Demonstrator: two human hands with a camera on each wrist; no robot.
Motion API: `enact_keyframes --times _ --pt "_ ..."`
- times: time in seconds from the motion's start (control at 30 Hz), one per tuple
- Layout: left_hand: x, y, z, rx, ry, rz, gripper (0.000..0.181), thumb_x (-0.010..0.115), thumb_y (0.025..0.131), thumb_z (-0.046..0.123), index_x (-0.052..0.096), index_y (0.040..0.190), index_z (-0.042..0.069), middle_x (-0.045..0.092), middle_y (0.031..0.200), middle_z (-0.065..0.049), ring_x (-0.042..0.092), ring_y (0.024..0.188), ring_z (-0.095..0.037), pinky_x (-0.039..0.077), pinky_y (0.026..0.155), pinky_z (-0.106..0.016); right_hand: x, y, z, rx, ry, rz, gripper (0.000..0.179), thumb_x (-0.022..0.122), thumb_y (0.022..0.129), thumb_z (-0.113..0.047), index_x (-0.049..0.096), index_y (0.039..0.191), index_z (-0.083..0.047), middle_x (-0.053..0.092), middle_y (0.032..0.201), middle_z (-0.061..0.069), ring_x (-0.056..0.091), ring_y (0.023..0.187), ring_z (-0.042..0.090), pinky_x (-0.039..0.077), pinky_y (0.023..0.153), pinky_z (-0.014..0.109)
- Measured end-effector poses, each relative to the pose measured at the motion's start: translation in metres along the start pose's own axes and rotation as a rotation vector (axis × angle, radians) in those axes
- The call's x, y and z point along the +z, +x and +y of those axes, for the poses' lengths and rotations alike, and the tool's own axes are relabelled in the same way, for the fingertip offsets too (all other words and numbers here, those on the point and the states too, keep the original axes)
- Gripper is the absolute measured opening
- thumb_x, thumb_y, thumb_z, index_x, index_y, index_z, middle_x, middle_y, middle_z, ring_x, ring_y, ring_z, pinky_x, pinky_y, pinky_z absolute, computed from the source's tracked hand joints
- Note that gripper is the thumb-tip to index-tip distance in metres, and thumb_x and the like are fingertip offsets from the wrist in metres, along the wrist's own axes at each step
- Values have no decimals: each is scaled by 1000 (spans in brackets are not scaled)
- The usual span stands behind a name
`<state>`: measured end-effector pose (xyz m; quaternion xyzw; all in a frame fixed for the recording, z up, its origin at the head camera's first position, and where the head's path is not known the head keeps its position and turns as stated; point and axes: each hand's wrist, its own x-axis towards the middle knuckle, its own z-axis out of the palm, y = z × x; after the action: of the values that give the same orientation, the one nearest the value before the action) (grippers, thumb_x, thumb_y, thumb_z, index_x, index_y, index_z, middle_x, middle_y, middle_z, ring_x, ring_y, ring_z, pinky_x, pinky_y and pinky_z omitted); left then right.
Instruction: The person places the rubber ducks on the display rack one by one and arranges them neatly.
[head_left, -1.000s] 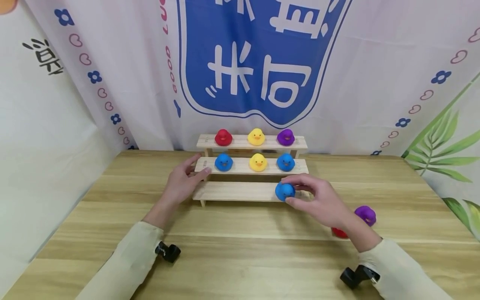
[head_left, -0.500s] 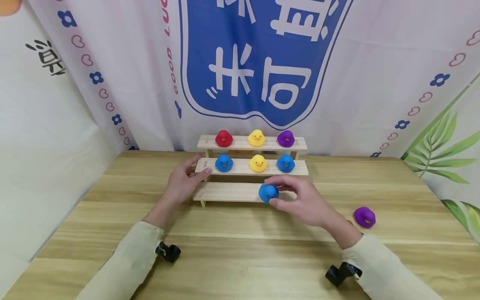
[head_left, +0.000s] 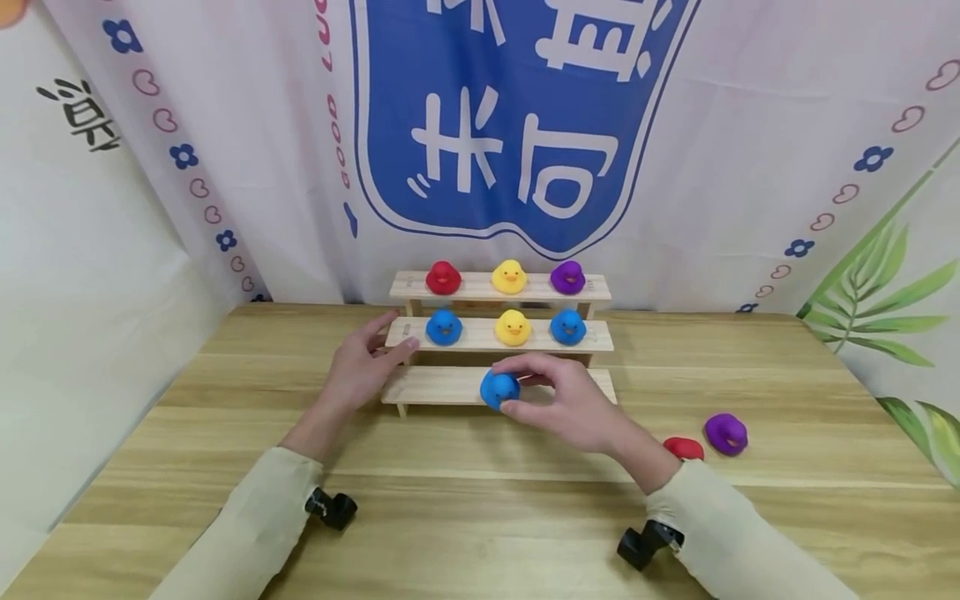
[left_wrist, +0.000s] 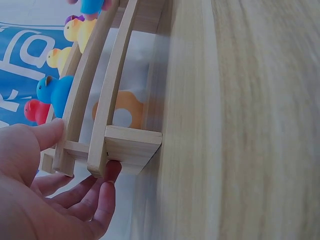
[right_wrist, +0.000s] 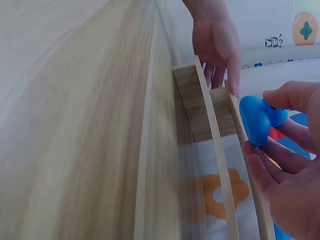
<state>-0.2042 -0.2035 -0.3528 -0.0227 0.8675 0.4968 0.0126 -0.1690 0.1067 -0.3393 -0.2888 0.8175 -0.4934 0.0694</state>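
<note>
A three-step wooden display stand (head_left: 431, 386) stands on the table. My left hand (head_left: 356, 367) grips its left end; in the left wrist view the thumb lies on the middle step and the fingers curl against the end. With thumb and fingers my right hand (head_left: 573, 407) pinches a blue rubber duck (head_left: 497, 390), in front of the bottom step near its middle. In the right wrist view the held blue duck (right_wrist: 257, 120) is between thumb and fingertips. Whether it touches the step is unclear.
On the middle step sit a left blue duck (head_left: 444, 327), a yellow duck (head_left: 513, 328) and a right blue duck (head_left: 567, 327). Red (head_left: 443, 278), yellow (head_left: 509, 277) and purple ducks (head_left: 567, 278) line the top. A loose purple duck (head_left: 726, 434) and partly hidden red duck (head_left: 683, 448) lie right.
My right hand has moved left along the bottom step with the blue duck, from its right end to near the middle. The left hand has kept its place on the stand.
</note>
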Motion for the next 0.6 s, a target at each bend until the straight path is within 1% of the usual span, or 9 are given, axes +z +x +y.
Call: enact_keyframes --times 0.17,0.33,0.6 --pt "-1 0 1 -11 -7 -3 77 66 104 46 32 168 20 45 166 -20 49 148 -40 45 120 -55 9 8 -1 -19 -12 -9 39 80 96 -16 71 134 -15 72 135 3 67 123 24 55 109 49" --pt "-1 0 1 -23 -8 -4 78 66 104 48 31 169 21 46 165 -21 50 147 -40 45 120 -54 17 19 0 -19 -22 -9 38 80 96 -16 72 133 -15 73 135 1 68 122 22 57 107 44" --pt "1 0 1 -16 1 -1 79 65 104 50 30 169 21 48 163 -22 54 143 -40 48 118 -53 27 33 -4 18 -9 -19 37 79 97 -17 71 133 -15 73 134 1 67 123 22 56 108 43"
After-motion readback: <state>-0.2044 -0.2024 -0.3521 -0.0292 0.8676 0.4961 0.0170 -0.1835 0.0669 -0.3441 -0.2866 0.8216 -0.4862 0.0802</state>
